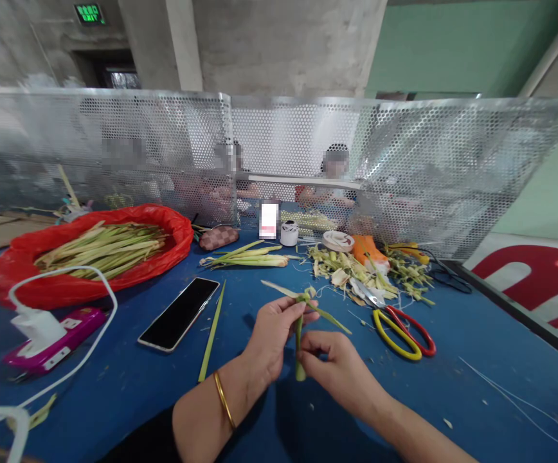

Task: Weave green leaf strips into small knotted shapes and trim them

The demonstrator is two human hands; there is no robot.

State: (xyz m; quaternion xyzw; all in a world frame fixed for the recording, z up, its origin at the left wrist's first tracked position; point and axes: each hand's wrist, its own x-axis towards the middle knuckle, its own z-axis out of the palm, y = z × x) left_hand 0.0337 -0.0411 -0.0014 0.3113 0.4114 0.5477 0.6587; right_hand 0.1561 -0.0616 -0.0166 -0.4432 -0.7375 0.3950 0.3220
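One knotted green plant-leaf strip point(299, 334) stands upright between two bare hands above the blue surface point(341, 424), its crossed pale and green ends spreading out at the top. The left hand point(281, 328), with a thin gold-coloured bangle point(224, 400) on its forearm, pinches the strip just below the knot; the right hand point(332, 360) grips it lower down between thumb and fingers, near its bottom end.

Just left of the left forearm lie a narrow, straight green leaf blade point(213, 334) and a black-screened smartphone point(179, 315). Beyond the hands is a loose bunch of green and pale stalks point(247, 258). To the right, steel scissors with one yellow and one red handle loop point(404, 331) rest with their blades against a heap of pale green trimmings point(339, 267).

Further left, a red plastic bag point(13, 270) holds many long green stalks point(110, 247), with a purple power strip point(74, 331) in front of it. A perforated metal partition point(288, 141) runs behind everything; people show dimly through it.
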